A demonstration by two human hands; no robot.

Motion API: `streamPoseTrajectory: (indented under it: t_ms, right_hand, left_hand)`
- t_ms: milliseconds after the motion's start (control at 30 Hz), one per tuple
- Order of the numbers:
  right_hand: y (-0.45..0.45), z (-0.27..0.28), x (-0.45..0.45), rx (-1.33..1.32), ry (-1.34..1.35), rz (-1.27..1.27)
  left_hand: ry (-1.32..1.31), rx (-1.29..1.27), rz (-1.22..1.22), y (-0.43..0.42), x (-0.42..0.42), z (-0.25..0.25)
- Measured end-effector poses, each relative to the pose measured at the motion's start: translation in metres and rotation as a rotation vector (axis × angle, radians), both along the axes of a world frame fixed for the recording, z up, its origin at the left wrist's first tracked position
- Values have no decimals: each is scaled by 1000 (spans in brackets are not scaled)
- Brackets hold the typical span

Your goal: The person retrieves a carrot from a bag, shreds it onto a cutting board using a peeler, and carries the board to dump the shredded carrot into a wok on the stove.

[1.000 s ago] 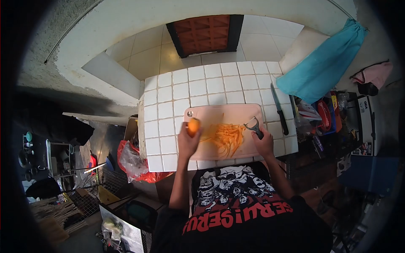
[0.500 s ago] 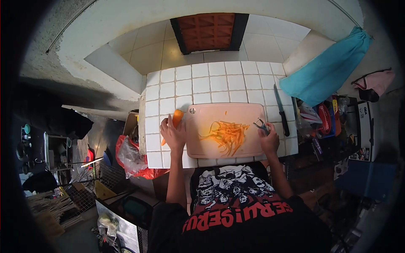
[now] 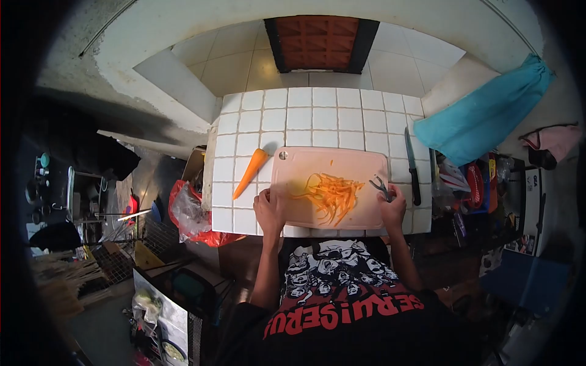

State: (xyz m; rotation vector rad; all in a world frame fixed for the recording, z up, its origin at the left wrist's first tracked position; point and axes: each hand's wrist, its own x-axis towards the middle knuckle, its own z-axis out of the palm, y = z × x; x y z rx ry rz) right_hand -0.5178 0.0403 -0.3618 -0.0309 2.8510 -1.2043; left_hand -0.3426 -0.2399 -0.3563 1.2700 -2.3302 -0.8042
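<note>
My left hand [image 3: 269, 211] grips the left edge of a pink cutting board [image 3: 360, 163], its fingers curled at the rim. Orange carrot peelings [image 3: 332, 196] lie in a loose heap on the middle of the board. To the left, a peeled-looking carrot [image 3: 250, 174] rests on the white tiles, apart from the hand. At the board's right edge, my right hand [image 3: 394, 206] is closed around a peeler [image 3: 381, 185], whose forked head points up and left over the board. Part of its handle is hidden by the fingers.
A knife [image 3: 412, 168] with a black handle lies right of the board on the tiled counter [image 3: 311, 116]. A teal cloth [image 3: 482, 116] hangs at the right. Beside the counter's left edge is a red plastic bag [image 3: 210, 235].
My left hand has let go of the carrot, leaving it on the tiles, and moved right to the board's edge. My right hand still holds the peeler; the view has shifted slightly.
</note>
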Motion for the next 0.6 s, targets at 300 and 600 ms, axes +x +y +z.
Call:
streamPoseTrajectory:
  t_ms: [300,600]
  right_hand:
    - [24,6,-19,-282,-127,118]
    - [9,7,-63,-304,-176,334]
  left_hand:
    - [555,891,71,20,22,22]
    - [878,752,320,75,78,34]
